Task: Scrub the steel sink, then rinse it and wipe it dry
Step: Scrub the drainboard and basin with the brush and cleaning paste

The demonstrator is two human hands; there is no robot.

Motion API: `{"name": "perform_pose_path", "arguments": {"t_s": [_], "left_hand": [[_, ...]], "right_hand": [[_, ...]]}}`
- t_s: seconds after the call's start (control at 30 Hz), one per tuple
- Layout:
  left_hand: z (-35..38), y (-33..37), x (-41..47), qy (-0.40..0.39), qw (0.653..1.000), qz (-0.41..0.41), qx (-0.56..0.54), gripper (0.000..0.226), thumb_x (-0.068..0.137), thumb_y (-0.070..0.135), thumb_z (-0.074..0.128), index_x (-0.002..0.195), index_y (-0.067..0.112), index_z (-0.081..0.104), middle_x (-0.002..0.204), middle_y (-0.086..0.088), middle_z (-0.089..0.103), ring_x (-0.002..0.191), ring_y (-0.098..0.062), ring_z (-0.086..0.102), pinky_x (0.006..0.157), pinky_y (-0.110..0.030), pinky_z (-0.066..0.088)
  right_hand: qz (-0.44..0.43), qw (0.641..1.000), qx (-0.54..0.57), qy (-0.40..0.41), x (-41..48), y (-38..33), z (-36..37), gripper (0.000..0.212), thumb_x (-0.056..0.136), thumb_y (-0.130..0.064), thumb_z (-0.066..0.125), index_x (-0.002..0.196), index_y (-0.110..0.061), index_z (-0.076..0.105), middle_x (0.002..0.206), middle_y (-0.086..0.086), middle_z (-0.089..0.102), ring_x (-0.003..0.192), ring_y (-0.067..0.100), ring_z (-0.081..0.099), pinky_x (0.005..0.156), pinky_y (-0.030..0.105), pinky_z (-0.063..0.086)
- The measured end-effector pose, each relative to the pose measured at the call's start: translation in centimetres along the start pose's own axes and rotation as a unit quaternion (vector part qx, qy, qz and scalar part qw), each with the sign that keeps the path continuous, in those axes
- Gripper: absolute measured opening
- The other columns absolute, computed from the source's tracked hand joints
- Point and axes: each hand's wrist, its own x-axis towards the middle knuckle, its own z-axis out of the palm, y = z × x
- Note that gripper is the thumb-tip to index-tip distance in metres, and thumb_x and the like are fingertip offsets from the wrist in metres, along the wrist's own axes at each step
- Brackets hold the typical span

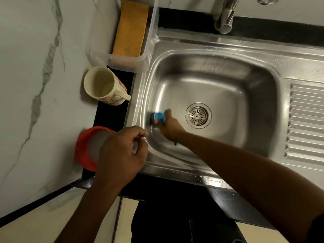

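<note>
While the right grip [169,126] clamps a blue-handled scrubber [158,117] against the sink [219,81] wall, the left grip [121,151] sits curled at the rim; contents indeterminate.

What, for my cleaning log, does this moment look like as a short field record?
stage: scrubbing
right hand: grips blue-handled scrubber, its head against the basin's left wall
left hand: fingers curled at the sink rim, beside red bowl
tap: no water stream visible
counter: mug; orange cloth in clear tub
</note>
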Motion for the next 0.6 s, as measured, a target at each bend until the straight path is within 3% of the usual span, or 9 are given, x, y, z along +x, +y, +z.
{"name": "perform_pose_path", "arguments": {"t_s": [0.13, 0.23, 0.33, 0.4, 0.47, 0.6], "left_hand": [[0.2, 0.0, 0.2, 0.011, 1.0, -0.003, -0.021, 0.014, 0.093, 0.006, 0.074, 0.101, 0.016, 0.079, 0.086, 0.02, 0.068, 0.084, 0.013, 0.064, 0.073, 0.002, 0.042], [0.5, -0.1, 0.1, 0.018, 0.999, -0.002, -0.028, 0.012, 0.095, 0.014, 0.068, 0.1, 0.018, 0.078, 0.086, 0.02, 0.07, 0.085, 0.009, 0.065, 0.073, 0.0, 0.043], [0.7, -0.4, -0.5, 0.001, 0.998, -0.03, -0.047, 0.017, 0.093, 0.024, 0.062, 0.102, 0.025, 0.076, 0.087, 0.024, 0.07, 0.086, 0.005, 0.067, 0.075, -0.006, 0.048], [0.7, -0.7, -1.0, -0.001, 0.997, -0.048, -0.067, 0.02, 0.093, 0.026, 0.06, 0.105, 0.027, 0.076, 0.091, 0.023, 0.071, 0.089, 0.001, 0.069, 0.077, -0.017, 0.054], [0.7, -1.0, -1.5, 0.004, 0.996, -0.052, -0.078, 0.02, 0.093, 0.026, 0.06, 0.106, 0.027, 0.075, 0.093, 0.022, 0.072, 0.09, -0.002, 0.069, 0.077, -0.023, 0.057], [0.8, -0.6, -1.9, 0.017, 0.997, -0.042, -0.068, 0.02, 0.093, 0.024, 0.061, 0.104, 0.023, 0.077, 0.09, 0.024, 0.07, 0.088, 0.0, 0.068, 0.074, -0.019, 0.054]], "right_hand": [[-0.056, 0.99, -0.099, -0.083, -1.7, 1.5, -0.3, 0.051, 0.105, -0.034, 0.055, 0.139, -0.007, 0.029, 0.114, 0.026, 0.067, 0.095, 0.044, 0.068, 0.074, 0.041, 0.05], [-0.05, 0.994, -0.098, -0.02, 1.8, -0.2, -1.4, 0.048, 0.104, -0.026, 0.055, 0.139, -0.005, 0.03, 0.112, 0.029, 0.068, 0.095, 0.047, 0.069, 0.071, 0.04, 0.047], [0.006, 0.997, -0.04, 0.071, 5.7, -3.4, -4.5, 0.058, 0.104, -0.024, 0.053, 0.151, -0.007, 0.023, 0.127, 0.027, 0.063, 0.106, 0.045, 0.066, 0.071, 0.04, 0.048], [0.051, 0.996, -0.018, 0.068, 7.1, -4.8, -6.8, 0.069, 0.106, -0.031, 0.051, 0.16, -0.014, 0.012, 0.138, 0.021, 0.057, 0.109, 0.041, 0.064, 0.06, 0.041, 0.052], [0.063, 0.996, -0.031, 0.049, 6.8, -5.2, -7.6, 0.071, 0.106, -0.035, 0.051, 0.161, -0.017, 0.011, 0.139, 0.019, 0.056, 0.098, 0.036, 0.062, 0.049, 0.033, 0.045], [0.012, 0.996, -0.085, -0.021, 3.4, -2.8, -4.7, 0.06, 0.103, -0.038, 0.057, 0.15, -0.014, 0.027, 0.127, 0.023, 0.062, 0.079, 0.027, 0.062, 0.053, 0.029, 0.042]]}}
